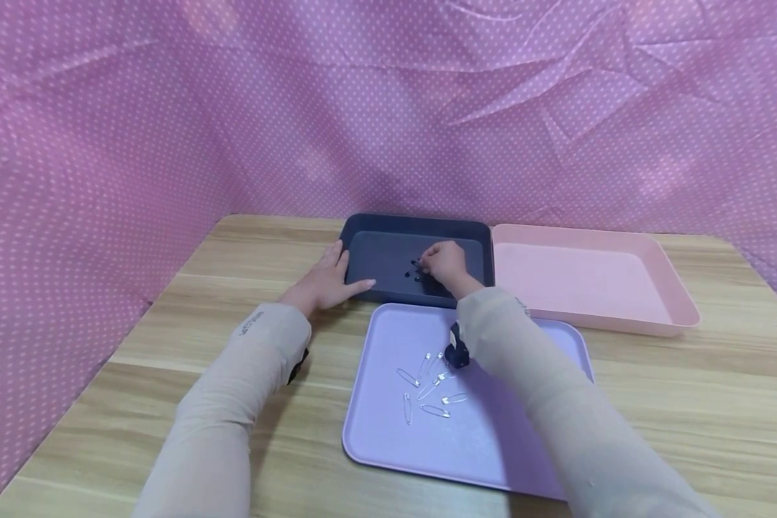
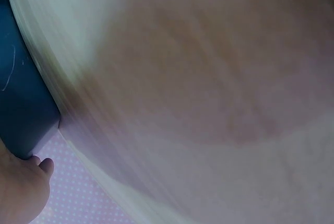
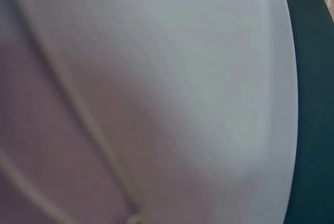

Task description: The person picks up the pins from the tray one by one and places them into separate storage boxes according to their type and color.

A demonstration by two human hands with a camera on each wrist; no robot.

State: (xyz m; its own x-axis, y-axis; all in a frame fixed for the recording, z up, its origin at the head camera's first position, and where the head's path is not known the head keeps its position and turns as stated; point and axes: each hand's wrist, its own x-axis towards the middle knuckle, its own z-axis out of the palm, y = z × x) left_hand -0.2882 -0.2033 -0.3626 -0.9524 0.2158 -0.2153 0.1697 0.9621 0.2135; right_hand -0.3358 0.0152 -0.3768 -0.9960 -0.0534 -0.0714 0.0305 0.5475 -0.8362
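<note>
My left hand (image 1: pixel 326 283) rests on the left end of the dark grey tray (image 1: pixel 378 223), fingers spread along its outer side and thumb reaching over the near rim. Inside that tray, my right hand (image 1: pixel 447 262) has its fingers curled together, and the fingertips pinch a small black safety pin (image 1: pixel 416 262). A few more small black pins (image 1: pixel 417 278) lie beside and below those fingertips. Several silver safety pins (image 1: pixel 435 411) are scattered on the lilac tray (image 1: pixel 388 439), under and left of the right forearm. In the right wrist view, a blurred pin wire (image 3: pixel 86 114) crosses the lilac surface.
A pink tray (image 1: pixel 583 277) stands right of the dark one, their ends close together. The lilac tray lies in front of both on the wooden table (image 1: pixel 188 324). Pink dotted cloth (image 1: pixel 362 108) hangs behind and at the sides.
</note>
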